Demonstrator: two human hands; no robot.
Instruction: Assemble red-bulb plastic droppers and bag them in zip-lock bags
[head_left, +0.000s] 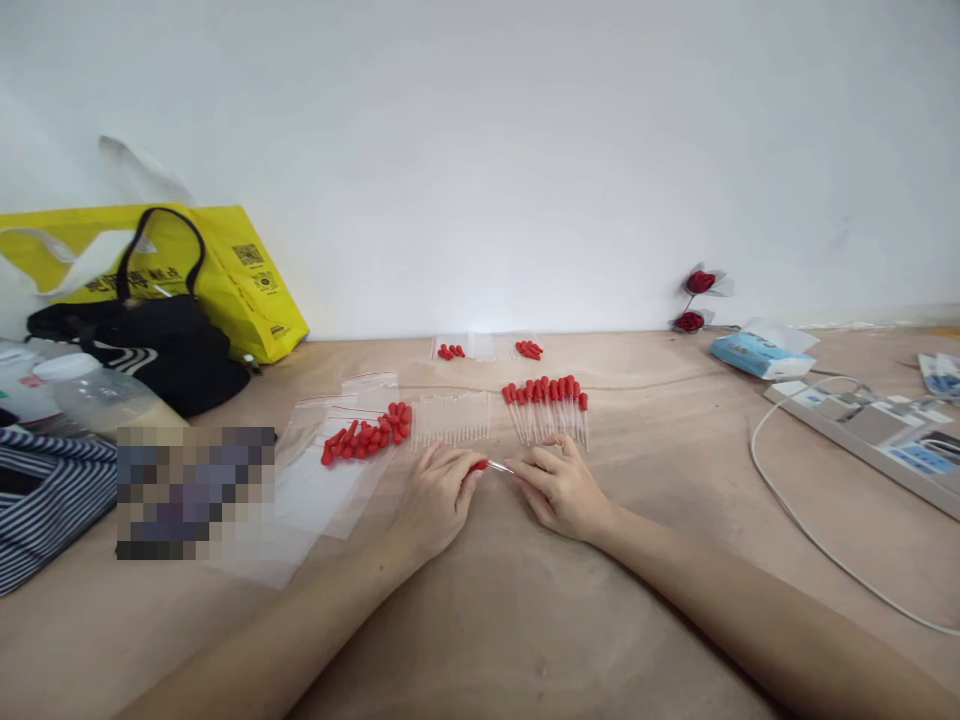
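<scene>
My left hand (442, 493) pinches a red rubber bulb (478, 465) at the middle of the table. A clear glass tube (498, 467) reaches from the bulb to my right hand (559, 488), whose fingers are closed on it. Whether the tube's end sits inside the bulb cannot be made out. Beyond my hands lies a row of bare clear tubes (452, 420). To its right are several droppers (547, 408) with red bulbs on top. Loose red bulbs (366, 436) are heaped on clear plastic bags (307, 500) to the left.
Near the wall lie more small bags with red pieces (529, 350). A yellow bag (247, 285), black bag (184, 350) and bottle (101, 395) stand left. Tissues (761, 352), a power strip (892, 440) and its white cable are right.
</scene>
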